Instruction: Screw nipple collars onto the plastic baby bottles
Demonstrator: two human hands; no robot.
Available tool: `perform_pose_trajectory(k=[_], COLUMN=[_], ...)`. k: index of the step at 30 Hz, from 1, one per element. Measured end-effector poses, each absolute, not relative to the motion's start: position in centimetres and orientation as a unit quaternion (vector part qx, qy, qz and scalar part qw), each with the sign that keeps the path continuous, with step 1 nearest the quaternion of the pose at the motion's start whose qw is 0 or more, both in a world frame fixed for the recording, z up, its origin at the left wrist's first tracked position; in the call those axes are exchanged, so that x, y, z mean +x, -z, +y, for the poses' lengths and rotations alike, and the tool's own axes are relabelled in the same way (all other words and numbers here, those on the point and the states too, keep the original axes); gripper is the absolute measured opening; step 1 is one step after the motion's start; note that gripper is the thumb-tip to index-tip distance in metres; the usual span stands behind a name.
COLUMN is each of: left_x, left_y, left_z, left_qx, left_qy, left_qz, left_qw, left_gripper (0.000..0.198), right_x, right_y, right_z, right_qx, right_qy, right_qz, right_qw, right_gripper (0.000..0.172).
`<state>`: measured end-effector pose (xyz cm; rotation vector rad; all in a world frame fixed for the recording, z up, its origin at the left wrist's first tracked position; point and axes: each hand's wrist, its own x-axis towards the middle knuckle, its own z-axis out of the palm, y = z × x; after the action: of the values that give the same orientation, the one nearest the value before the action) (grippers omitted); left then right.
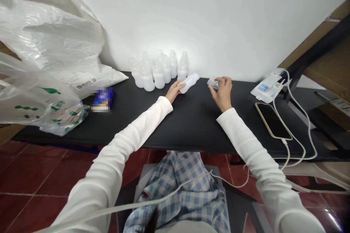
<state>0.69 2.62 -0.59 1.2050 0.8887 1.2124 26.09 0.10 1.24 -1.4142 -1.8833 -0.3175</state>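
Note:
My left hand (174, 91) is closed around the lower part of a white plastic bottle (189, 82), which tilts to the right above the black table (188, 123). No cap is on its mouth. To its right, my right hand (223, 93) grips a clear plastic cap (213, 83) between thumb and fingers. Cap and bottle are apart. Behind my left hand, several white bottles with clear domed caps (159, 76) stand upright in a group near the wall.
On the left are a large white plastic bag (54, 40), a clear bag with green print (46, 105) and a blue packet (103, 99). To the right lie a phone (273, 121) with a white cable (308, 127) and a white-and-blue package (266, 87).

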Motion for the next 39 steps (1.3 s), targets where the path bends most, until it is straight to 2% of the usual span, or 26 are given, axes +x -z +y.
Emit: perform_pose_trajectory(k=[3, 7, 13, 17, 22, 28, 35, 39], left_x=[0.8, 1.0, 2.7, 4.8, 7.7, 9.2, 8.9, 8.4], left_y=[1.5, 2.0, 1.5, 0.5, 0.2, 1.2, 1.3, 1.2], left_z=[3.1, 3.1, 2.5, 1.7, 1.5, 3.5, 5.2, 4.0], left_qx=[0.596, 0.684, 0.705, 0.712, 0.713, 0.714, 0.694, 0.686], left_qy=[-0.493, -0.437, -0.449, -0.439, -0.443, -0.41, -0.391, -0.456], left_qz=[0.399, 0.438, 0.454, 0.5, 0.497, 0.557, 0.594, 0.54], left_qw=[0.492, 0.386, 0.31, 0.223, 0.218, 0.106, 0.116, 0.169], left_gripper=[0.065, 0.063, 0.049, 0.041, 0.038, 0.038, 0.047, 0.026], right_x=[25.5, 25.1, 24.9, 24.8, 24.7, 24.5, 24.3, 24.4], right_y=[-0.9, -0.5, -0.6, -0.7, -0.7, -0.4, -0.6, -0.5], right_z=[0.1, 0.1, 0.0, -0.2, -0.3, -0.1, -0.2, 0.0], right_qx=[-0.567, -0.576, -0.578, -0.581, -0.579, -0.575, -0.596, -0.599], right_qy=[0.127, 0.122, 0.097, 0.077, 0.074, 0.088, 0.074, 0.045], right_qz=[-0.721, -0.707, -0.685, -0.681, -0.687, -0.688, -0.681, -0.665], right_qw=[0.378, 0.393, 0.432, 0.439, 0.433, 0.433, 0.419, 0.445], right_gripper=[0.05, 0.053, 0.049, 0.045, 0.044, 0.035, 0.021, 0.021])
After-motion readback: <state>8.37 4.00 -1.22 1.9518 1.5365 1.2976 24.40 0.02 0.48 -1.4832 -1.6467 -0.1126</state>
